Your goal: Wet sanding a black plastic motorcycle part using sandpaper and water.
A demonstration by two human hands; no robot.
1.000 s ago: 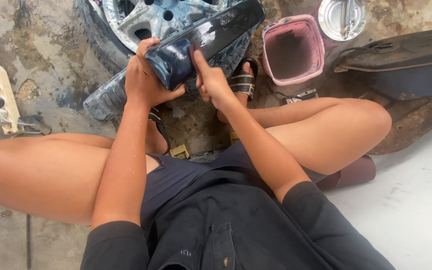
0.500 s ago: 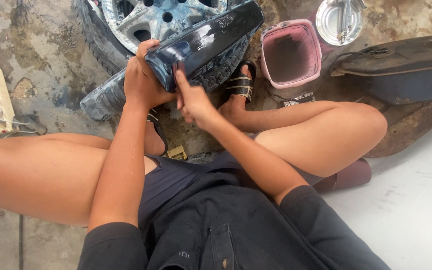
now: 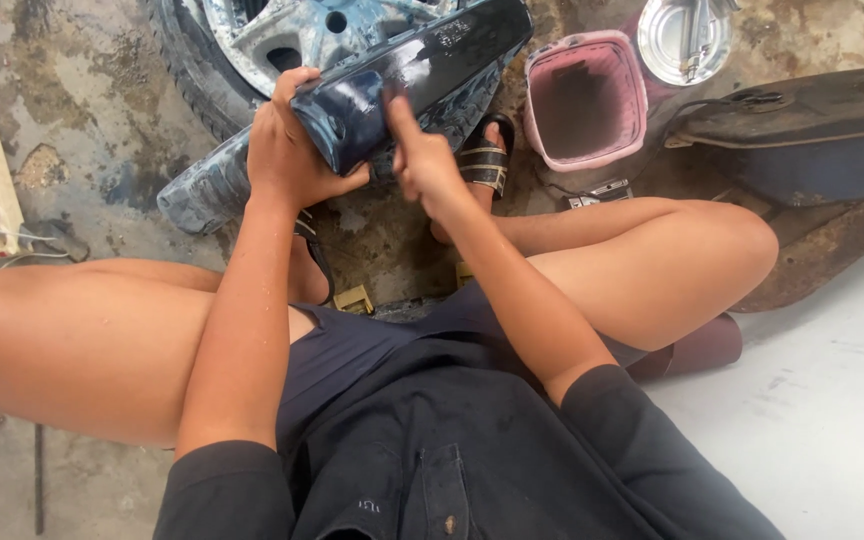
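Head view: my left hand [image 3: 297, 150] grips the dark panel [image 3: 412, 75] by its near end, above the wheel [image 3: 252, 50]. My right hand [image 3: 422, 160] presses fingers flat on its wet face; near end looks smeared, far end glossy, so rubbing seems unfinished.

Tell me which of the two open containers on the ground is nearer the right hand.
The pink plastic bucket, squarish, beside the sandalled foot. The round shiny metal tin lies farther from the right hand, beyond the bucket.
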